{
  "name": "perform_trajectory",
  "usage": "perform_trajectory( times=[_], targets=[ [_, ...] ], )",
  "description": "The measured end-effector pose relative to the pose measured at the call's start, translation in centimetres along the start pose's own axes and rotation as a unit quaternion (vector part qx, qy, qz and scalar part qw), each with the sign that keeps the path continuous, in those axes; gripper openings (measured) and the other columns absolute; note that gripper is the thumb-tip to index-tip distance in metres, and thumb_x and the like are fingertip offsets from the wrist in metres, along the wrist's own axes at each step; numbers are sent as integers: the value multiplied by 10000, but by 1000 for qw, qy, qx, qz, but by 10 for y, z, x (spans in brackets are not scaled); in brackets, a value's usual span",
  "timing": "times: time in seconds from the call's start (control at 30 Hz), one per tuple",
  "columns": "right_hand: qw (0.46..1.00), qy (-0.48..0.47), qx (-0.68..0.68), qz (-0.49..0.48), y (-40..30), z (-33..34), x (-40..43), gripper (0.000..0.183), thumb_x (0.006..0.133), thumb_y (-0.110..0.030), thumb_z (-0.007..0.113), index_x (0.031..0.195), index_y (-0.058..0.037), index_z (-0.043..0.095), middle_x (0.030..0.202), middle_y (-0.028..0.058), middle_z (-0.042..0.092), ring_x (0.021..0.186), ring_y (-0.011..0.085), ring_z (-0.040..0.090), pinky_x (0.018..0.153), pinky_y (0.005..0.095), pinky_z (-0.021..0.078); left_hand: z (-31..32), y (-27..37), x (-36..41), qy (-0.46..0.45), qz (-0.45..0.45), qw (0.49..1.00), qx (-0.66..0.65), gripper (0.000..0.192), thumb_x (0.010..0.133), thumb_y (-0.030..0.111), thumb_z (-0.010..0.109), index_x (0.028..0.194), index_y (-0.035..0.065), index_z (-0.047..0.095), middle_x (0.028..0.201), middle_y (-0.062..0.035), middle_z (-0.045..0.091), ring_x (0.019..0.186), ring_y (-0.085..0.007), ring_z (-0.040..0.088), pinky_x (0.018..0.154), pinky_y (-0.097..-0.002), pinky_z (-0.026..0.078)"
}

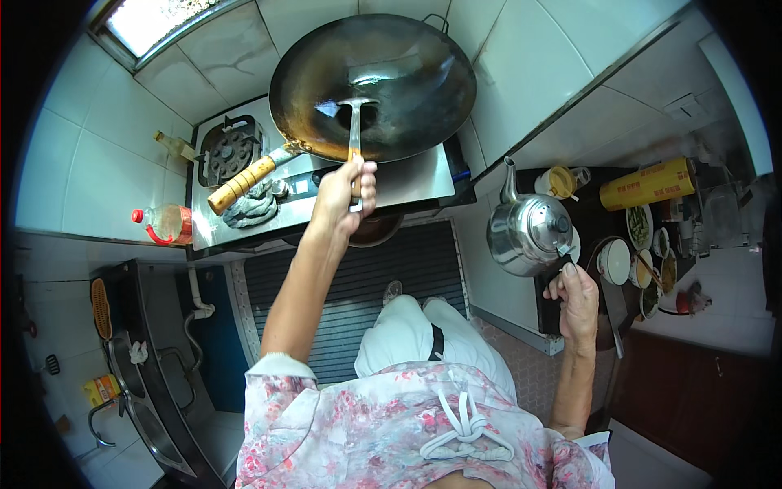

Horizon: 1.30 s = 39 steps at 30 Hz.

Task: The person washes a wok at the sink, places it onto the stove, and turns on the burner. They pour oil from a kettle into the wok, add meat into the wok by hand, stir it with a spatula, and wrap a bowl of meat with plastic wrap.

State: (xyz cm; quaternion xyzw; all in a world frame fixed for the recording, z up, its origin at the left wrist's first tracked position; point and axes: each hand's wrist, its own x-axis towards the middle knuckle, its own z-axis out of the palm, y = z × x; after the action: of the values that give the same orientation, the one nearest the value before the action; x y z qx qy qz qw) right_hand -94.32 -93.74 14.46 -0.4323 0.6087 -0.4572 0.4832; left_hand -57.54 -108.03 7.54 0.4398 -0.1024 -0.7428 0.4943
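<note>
A large dark wok sits on the stove, its wooden handle jutting toward the lower left. My left hand grips the handle of a metal wok spatula, whose wide blade rests low inside the pan. The wok's inner surface looks shiny, with no food visible in it. Off to the right, my right hand holds a stainless steel kettle by its dark handle. The kettle's spout points up toward the tiled wall, and its lid with a black knob is on.
A bare gas burner and a grey cloth lie left on the steel stovetop. Plastic oil bottle stands at its left edge. Bowls, including a white one, and a yellow box crowd the right counter. A sink is at left.
</note>
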Motion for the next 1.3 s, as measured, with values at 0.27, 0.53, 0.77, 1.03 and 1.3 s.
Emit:
perform_trajectory(
  times=[0.27,0.53,0.77,1.03,1.3],
  targets=[
    [1000,20,20,13,1,-7,-6,326,986,-257,506,712,-84,470,628,6,433,578,107,434,598,298,447,13,45,41,-55,31,997,-38,231,975,296,486,888,88,537,665,43,503,524,-67,463,455,-224,371],
    [998,37,38,20,5,-12,-6,322,981,-262,530,716,-85,480,634,-6,427,585,97,436,605,285,443,25,-5,-32,-30,-27,999,21,243,990,279,478,962,47,543,667,32,493,510,-62,447,441,-216,336],
    [999,35,28,19,6,-14,-4,335,976,-287,533,710,-91,478,624,2,436,588,108,447,603,294,455,30,-1,6,-44,-50,997,42,251,991,288,467,918,64,554,642,32,485,476,-70,425,426,-212,329],
    [999,22,32,10,6,-7,-9,334,979,-279,529,709,-88,479,625,4,439,581,108,448,600,298,457,32,74,102,-82,-5,996,-30,282,970,268,535,1027,-8,521,651,24,485,486,-58,437,414,-200,331],
    [998,32,41,22,14,-12,-9,345,979,-298,530,711,-89,472,625,0,431,584,104,443,606,291,454,35,28,16,-47,42,998,3,243,983,308,489,948,77,556,684,50,521,531,-60,482,481,-227,373]
  ],
)
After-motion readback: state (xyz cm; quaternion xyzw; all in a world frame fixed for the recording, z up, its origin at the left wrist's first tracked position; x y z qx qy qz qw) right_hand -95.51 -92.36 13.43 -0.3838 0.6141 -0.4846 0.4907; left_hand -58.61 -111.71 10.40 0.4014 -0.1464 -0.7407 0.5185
